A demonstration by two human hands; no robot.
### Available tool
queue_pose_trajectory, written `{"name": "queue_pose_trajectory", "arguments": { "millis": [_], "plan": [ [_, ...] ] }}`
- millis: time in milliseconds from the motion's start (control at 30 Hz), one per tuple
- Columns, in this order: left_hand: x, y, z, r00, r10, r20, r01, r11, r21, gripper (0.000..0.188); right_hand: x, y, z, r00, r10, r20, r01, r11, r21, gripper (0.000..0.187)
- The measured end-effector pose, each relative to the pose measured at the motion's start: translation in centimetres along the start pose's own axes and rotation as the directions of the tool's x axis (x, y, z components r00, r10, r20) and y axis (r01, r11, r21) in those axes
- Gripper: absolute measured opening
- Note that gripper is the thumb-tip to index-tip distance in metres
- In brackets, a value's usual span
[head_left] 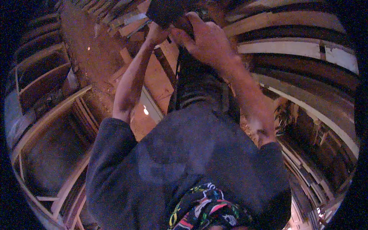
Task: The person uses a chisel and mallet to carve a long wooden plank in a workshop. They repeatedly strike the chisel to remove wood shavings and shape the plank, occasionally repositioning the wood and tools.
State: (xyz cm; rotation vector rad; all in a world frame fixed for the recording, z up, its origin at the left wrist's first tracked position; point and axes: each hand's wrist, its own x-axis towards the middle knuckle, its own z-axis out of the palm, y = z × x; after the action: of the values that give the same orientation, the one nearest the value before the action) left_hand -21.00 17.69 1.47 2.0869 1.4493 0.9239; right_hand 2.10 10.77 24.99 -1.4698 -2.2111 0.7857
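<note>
Both my arms reach forward to the top of the head view, where a dark, blocky object (165, 12) is too dim to name. My right hand (205, 41) is closed at its right side, thumb and forefinger bent around something dark that I cannot make out. Against the lower edge of the dark object is my left hand (158, 33); its fingers are hidden behind the object and in shadow. The two hands are close together, in front of my dark trousers (201, 94).
Long boards (283, 48) are stacked along the right. On the left stand wooden frames (51, 120) with dark panels. Brown floor (86, 42) runs up the left side, with scattered wood pieces (132, 28) near the top. A pale strip (151, 105) lies below my left forearm.
</note>
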Motion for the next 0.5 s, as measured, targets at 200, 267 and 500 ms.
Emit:
{"name": "queue_pose_trajectory", "arguments": {
  "millis": [200,267,500],
  "plan": [
    [1.0,-2.0,-1.0,0.995,0.095,0.014,-0.083,0.928,-0.364,0.041,3.6,-0.4,3.3,0.996,0.072,0.05,-0.071,0.997,-0.008,0.062],
    [1.1,-2.4,-1.4,0.999,0.04,0.029,-0.027,0.937,-0.347,0.039,4.0,0.3,4.0,0.988,0.051,0.146,-0.036,0.994,-0.105,0.062],
    [0.5,-9.7,-1.9,0.924,-0.193,0.329,0.302,0.898,-0.32,0.035,2.0,-3.0,0.2,0.985,-0.074,-0.156,0.088,0.993,0.085,0.055]
  ]
}}
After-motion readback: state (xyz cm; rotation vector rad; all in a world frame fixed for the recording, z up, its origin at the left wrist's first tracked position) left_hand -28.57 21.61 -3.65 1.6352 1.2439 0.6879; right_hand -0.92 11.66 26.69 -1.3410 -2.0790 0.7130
